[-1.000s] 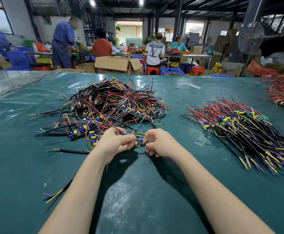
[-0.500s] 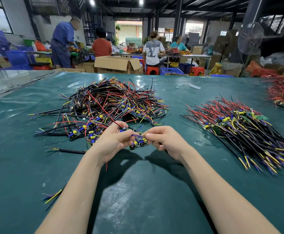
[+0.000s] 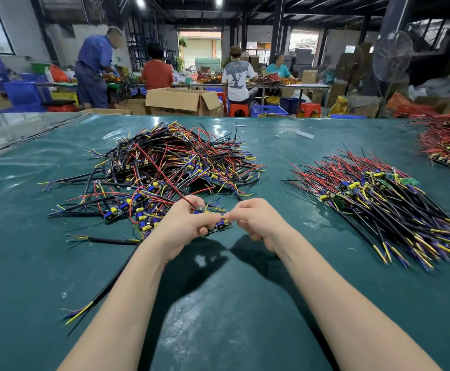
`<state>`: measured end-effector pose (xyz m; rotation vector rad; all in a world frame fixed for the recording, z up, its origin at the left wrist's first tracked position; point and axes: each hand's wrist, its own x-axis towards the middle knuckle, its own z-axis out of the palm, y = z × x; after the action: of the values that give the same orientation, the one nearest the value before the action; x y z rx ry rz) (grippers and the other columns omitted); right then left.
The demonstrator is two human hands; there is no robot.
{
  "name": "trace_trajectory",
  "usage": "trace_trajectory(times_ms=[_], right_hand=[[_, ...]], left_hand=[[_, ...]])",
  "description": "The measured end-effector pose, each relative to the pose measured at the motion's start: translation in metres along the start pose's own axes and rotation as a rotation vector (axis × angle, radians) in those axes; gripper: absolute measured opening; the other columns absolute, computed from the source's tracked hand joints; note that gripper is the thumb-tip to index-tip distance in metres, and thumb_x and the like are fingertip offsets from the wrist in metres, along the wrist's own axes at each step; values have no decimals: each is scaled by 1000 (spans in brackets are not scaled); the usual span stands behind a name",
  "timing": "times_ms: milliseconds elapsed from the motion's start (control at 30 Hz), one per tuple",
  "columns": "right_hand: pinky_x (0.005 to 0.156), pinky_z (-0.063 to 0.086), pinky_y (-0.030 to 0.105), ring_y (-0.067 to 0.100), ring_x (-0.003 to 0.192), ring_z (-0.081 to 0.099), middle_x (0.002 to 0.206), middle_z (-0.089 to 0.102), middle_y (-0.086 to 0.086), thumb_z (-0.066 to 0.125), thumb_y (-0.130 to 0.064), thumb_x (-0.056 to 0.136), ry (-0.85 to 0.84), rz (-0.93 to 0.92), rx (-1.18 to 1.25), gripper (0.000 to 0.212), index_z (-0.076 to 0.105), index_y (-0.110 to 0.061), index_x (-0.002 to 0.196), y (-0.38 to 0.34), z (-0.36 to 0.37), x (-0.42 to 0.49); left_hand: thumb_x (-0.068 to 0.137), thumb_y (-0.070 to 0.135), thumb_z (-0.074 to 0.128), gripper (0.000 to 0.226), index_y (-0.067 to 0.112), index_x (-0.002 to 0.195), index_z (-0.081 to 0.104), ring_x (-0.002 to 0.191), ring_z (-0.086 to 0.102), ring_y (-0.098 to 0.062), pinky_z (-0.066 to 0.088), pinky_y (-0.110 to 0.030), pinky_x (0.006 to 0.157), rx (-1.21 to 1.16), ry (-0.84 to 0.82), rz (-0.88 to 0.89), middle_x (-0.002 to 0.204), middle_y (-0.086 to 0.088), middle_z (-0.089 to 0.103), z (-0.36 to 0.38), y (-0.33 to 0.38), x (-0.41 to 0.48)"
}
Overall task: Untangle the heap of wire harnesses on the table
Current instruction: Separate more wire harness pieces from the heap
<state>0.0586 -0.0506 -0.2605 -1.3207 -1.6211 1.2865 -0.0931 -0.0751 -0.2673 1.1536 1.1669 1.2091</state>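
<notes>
A tangled heap of wire harnesses [image 3: 170,164], black, red, yellow and purple wires with small circuit boards, lies left of centre on the green table [image 3: 218,303]. My left hand [image 3: 183,223] grips one small board with blue and yellow parts [image 3: 220,226] at the heap's near edge, slightly above the table. A red wire runs from it back into the heap. My right hand [image 3: 256,220] pinches the board's right end with thumb and forefinger. A sorted pile of harnesses [image 3: 384,202] lies aligned to the right.
A loose black cable [image 3: 111,240] lies left of my left hand, another [image 3: 95,303] runs under my left forearm. A red-wired pile [image 3: 448,140] sits at the far right edge. Beyond the table are cardboard boxes [image 3: 181,100], stools and several seated and standing people.
Both hands have lifted the small board slightly up and away from the table surface, drawing it out of the heap's near edge. The heap and sorted pile stay put.
</notes>
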Motion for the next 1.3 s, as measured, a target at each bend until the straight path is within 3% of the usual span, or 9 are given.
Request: trace_trajectory(times_ms=[167,267,400,567,700,800,1033,1167,1300], right_hand=[[38,10,14,4,30,20,36,32,-9,60,-11,86,-123,-26,44,24,51,-18,64,2,0,-1],[34,19,11,4,29,27,34,36,-9,55,-6,90,-215,-120,28,20,60,-21,77,5,3,-4],[36,29,13,1,35,46,49,54,-4,57,1,84,-123,-192,-70,27,58,-17,64,2,8,-2],[48,26,20,7,45,33,50,43,-1,63,-9,81,22,-252,-88,30,50,-18,55,4,16,3],[37,24,10,1,33,31,41,43,-7,63,-12,85,22,-279,36,34,51,-17,53,4,14,4],[35,25,9,0,32,32,51,48,1,59,-13,88,-23,-251,76,25,61,-19,64,5,13,1],[40,22,11,3,35,29,47,42,2,64,-17,85,118,-338,88,32,65,-24,54,8,14,6],[38,27,12,2,34,31,47,43,3,65,-12,83,107,-318,36,25,65,2,62,9,11,6],[40,32,15,3,32,36,42,46,-8,66,-13,81,76,-361,-149,21,64,-19,61,8,12,2]], left_hand=[[78,-9,63,33,15,82,41,41,57,-7,43,-17,39,162,137,101,55,-6,58,-2,-3,3],[80,-7,61,35,18,86,38,38,54,-8,41,-19,36,217,149,129,54,-5,60,-5,-3,3],[83,-2,62,28,16,89,41,38,54,-5,41,-16,36,68,129,54,52,-2,62,-8,-4,3],[91,8,54,14,11,78,47,43,59,-8,47,-16,40,-196,45,-65,64,-7,57,-5,2,2],[93,5,50,21,10,73,44,44,61,-9,50,-16,43,-374,86,-67,50,-4,62,0,3,2],[94,5,48,16,7,78,44,44,61,-9,50,-16,44,-469,150,-74,54,-9,65,-1,3,4],[90,11,55,7,9,85,51,48,62,-8,51,-16,48,-524,118,-29,59,-9,66,3,3,2],[85,0,57,19,11,76,44,51,64,-7,51,-15,50,-495,128,16,58,-6,66,6,1,1],[81,-9,57,25,9,72,42,44,59,-7,49,-15,44,-384,264,41,64,-11,57,6,-2,1]])
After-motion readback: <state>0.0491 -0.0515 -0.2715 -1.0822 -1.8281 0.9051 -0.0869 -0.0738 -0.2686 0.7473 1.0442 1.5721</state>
